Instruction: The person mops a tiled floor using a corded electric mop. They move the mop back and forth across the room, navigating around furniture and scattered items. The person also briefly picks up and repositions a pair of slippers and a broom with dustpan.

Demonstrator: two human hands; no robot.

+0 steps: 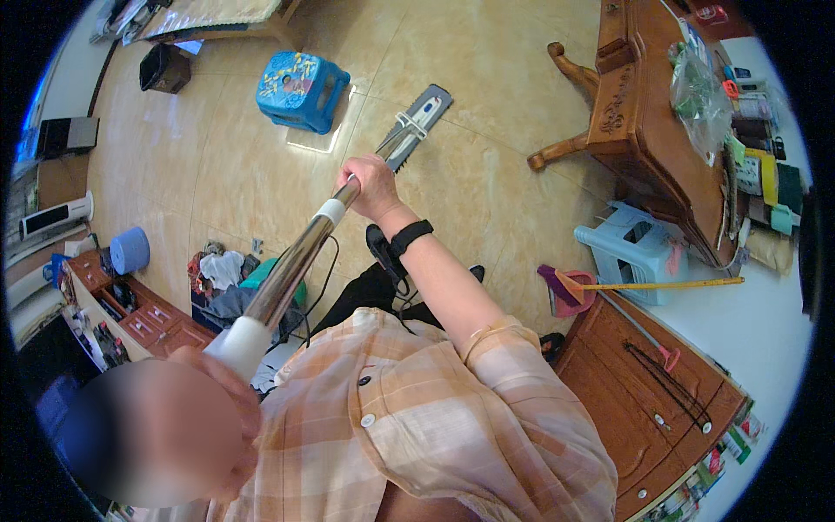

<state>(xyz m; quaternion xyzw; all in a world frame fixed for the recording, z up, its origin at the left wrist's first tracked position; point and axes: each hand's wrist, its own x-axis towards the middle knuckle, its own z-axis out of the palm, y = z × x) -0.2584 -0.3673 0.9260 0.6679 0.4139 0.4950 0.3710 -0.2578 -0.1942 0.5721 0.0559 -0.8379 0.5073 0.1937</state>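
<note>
My right hand (pixel 372 186), with a black band on the wrist, is closed around the metal pole (pixel 293 267) of a flat mop. The pole slants from the lower left to the mop head (pixel 427 111), a grey pad with a white and blue centre lying on the tiled floor. At the lower left, my left hand (pixel 225 391) is wrapped about the upper end of the handle, by its thick white sleeve (pixel 241 346); a blurred patch hides much of this hand. A blue patterned plastic stool (pixel 303 91) stands left of the mop head.
A carved wooden table (pixel 626 130) stands at right, with a light-blue stool (pixel 629 254) below it. A broom (pixel 659 284) and a pink dustpan (pixel 574 297) are near a wooden cabinet (pixel 626 417). Clothes (pixel 222 271) lie at left; a black bin (pixel 164 68) is at upper left.
</note>
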